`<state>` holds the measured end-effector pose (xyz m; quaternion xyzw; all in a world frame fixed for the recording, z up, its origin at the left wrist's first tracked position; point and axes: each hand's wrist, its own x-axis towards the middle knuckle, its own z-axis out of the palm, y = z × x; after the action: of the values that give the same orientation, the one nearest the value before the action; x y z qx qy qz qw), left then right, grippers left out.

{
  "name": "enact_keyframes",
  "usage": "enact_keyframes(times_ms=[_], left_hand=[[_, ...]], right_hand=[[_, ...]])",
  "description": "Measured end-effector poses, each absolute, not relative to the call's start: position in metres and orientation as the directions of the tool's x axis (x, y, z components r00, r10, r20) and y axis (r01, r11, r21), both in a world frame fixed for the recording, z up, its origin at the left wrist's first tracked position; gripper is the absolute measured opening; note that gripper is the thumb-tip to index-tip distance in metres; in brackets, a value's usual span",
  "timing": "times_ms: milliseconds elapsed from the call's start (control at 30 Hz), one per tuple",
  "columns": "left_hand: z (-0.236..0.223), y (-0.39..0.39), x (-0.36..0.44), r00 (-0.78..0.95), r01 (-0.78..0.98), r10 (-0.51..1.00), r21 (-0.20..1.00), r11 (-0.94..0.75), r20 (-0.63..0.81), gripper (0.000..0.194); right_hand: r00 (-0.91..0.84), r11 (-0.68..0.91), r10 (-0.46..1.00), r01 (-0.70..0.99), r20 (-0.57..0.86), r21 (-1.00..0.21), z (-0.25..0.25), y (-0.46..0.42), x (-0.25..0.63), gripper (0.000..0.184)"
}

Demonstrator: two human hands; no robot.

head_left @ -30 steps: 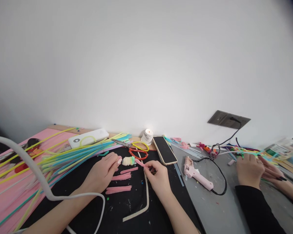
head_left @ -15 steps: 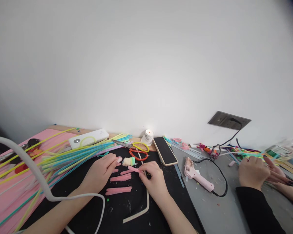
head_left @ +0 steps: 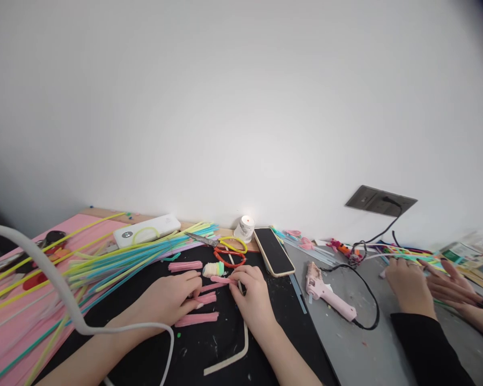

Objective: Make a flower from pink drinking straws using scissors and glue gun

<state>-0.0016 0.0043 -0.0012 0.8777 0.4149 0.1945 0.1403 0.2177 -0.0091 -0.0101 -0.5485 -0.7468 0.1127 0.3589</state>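
Observation:
My left hand (head_left: 167, 300) lies on the black mat (head_left: 209, 348) with curled fingers touching a pair of short pink straw pieces (head_left: 207, 298). My right hand (head_left: 253, 295) pinches one pink straw piece (head_left: 220, 280) at its end, just below a small cream, yellow and green bundle (head_left: 213, 268). More pink pieces lie at the left of the bundle (head_left: 185, 265) and nearer me (head_left: 196, 319).
Long coloured straws (head_left: 116, 260), a white power bank (head_left: 147, 230), scissors (head_left: 221, 245), a lit candle (head_left: 243, 227), a phone (head_left: 272, 251) and a pink glue gun (head_left: 330, 295) with black cord surround the mat. A white cable (head_left: 64, 300) crosses at left. Another person's hands (head_left: 410, 287) work at right.
My left hand slid back from the bundle onto the pink pieces, uncovering another pink piece. My right hand brought its pink piece down and left to just below the bundle.

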Motion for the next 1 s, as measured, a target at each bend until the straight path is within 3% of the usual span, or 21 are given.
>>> enact_keyframes(times_ms=[467,767,1000], left_hand=[[0.008,0.005,-0.001,0.719,0.582,0.689,0.467,-0.666,0.086,0.008],[0.006,0.007,-0.001,0.71,0.522,0.691,0.559,-0.644,0.132,0.012],[0.003,0.007,0.001,0.706,0.485,0.667,0.524,-0.7,0.238,0.013]], right_hand=[[-0.228,0.388,0.914,0.737,0.337,-0.553,-0.009,-0.011,0.211,0.023],[-0.309,0.466,0.882,0.677,0.355,-0.569,-0.009,-0.013,0.216,0.036],[-0.311,0.512,0.859,0.554,0.407,-0.656,0.005,-0.022,0.222,0.023]])
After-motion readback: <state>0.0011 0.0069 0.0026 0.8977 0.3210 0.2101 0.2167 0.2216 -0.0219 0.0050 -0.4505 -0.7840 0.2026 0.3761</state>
